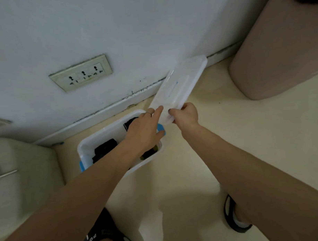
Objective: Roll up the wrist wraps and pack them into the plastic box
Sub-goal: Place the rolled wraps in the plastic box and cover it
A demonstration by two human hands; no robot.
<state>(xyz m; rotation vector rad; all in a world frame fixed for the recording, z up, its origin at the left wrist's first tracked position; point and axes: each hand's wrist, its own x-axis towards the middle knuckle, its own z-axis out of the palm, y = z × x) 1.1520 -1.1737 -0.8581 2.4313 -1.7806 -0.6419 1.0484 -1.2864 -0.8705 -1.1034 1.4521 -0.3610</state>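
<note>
Dark wraps (105, 149) lie in the box (83, 146); right hand (186, 114) grips the lid (180, 87), left hand (146, 131) open; closing remains.

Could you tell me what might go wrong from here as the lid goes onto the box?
The right hand grips the lid only at one end, so it may tip or slip. The left hand hangs over the open plastic box and could get caught under it. The dark wraps sit near the rim and may block closing.
</note>
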